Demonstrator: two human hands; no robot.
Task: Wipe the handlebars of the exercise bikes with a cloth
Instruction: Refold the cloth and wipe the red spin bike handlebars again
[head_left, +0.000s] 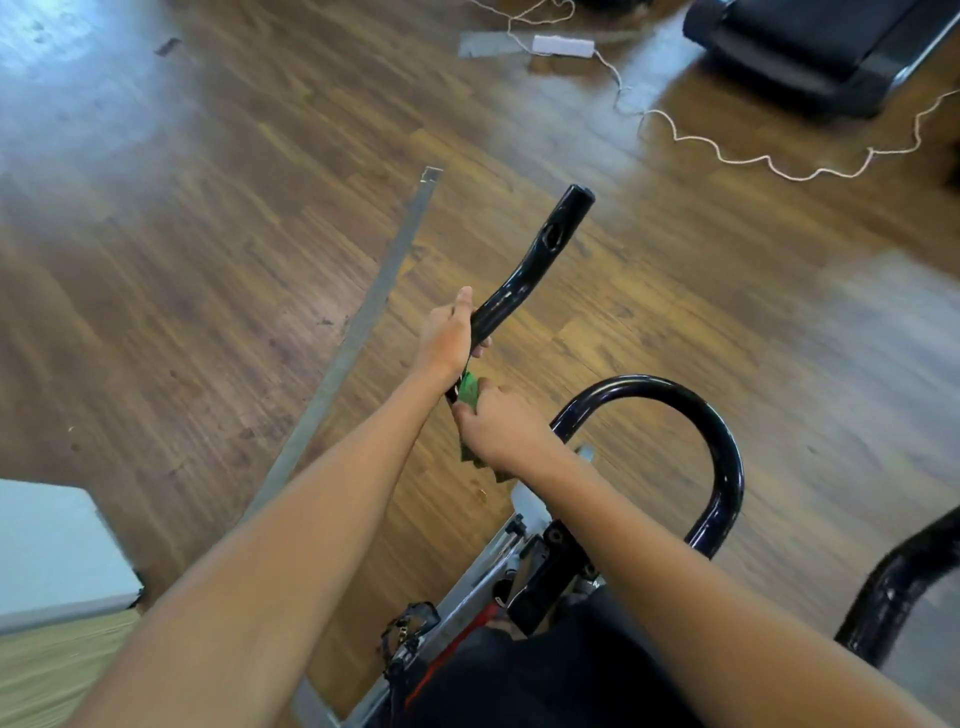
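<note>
Left hand (451, 335) is wrapped round the black handlebar horn (524, 270), fingers curled under the tube and thumb lying up along it, so I read that as the steadying grip. Right hand (501, 434) sits just behind it, lower on the same bar, bunched over the green cloth (469, 388) and pinching it against the tube. A tail of cloth hangs out beneath the palm.

By my judgement we're mid-wipe on the lower stretch of this horn. The run from the left hand up to the tip is bare of cloth. The next move calls for sliding the cloth up and forward along the bend, and the left hand is right in that path (it'll need to let go or shift higher). The cloth has to wrap the tube to reach the underside too.

The looped centre bar (723, 452) sits just to the right, and whether it's been done I can't tell.

Containers? No bucket, bottle or bin in view. Only a white power strip (562, 45) and its cable (727, 151) lie on the wood floor (208, 234).
</note>
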